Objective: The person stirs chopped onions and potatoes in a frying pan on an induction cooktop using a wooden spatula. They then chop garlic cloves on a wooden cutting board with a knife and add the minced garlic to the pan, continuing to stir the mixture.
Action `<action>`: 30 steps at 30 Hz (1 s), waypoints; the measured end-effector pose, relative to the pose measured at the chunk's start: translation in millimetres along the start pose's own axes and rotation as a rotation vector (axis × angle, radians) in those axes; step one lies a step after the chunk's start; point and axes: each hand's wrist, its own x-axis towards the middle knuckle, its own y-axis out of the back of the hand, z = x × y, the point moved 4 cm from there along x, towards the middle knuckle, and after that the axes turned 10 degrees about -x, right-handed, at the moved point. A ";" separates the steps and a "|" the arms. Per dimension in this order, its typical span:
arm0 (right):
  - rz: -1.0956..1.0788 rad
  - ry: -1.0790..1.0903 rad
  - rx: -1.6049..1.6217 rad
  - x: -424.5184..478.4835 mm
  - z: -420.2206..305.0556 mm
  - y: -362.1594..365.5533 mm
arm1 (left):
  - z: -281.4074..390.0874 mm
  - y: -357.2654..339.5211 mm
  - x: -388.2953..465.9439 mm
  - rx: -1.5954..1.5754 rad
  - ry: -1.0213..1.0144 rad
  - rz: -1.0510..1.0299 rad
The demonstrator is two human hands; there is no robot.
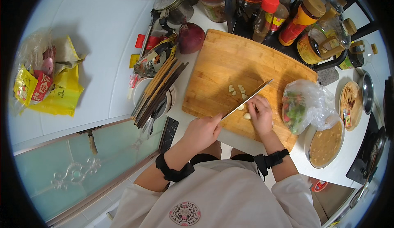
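My left hand (203,131) is closed round the handle of a kitchen knife (249,98), whose blade slants up to the right over a wooden cutting board (212,65). Just right of the blade, my right hand (261,112) has its fingers bent down near the board; whether they pinch anything is hidden. A garlic clove (247,116) lies by my right thumb, and another pale piece lies under the blade. Several cut garlic pieces (234,92) are scattered left of the blade.
A plastic bag of red and green peppers (294,108) rests on the board's right side, beside a bowl of brown liquid (326,145). Bottles (264,15) stand on a black rack (243,32) behind. A red onion (191,38) and a chopstick holder (172,98) stand left.
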 end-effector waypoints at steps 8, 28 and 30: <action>0.006 -0.009 0.007 -1.4 -0.9 0.7 | 8.3 11.2 -3.0 0.002 -0.033 0.022; -0.048 0.054 0.008 1.7 -3.8 1.4 | -0.9 28.5 -10.6 0.027 0.078 0.151; -0.075 0.058 0.000 4.5 -7.2 3.8 | -8.9 29.7 -13.2 0.037 0.099 0.188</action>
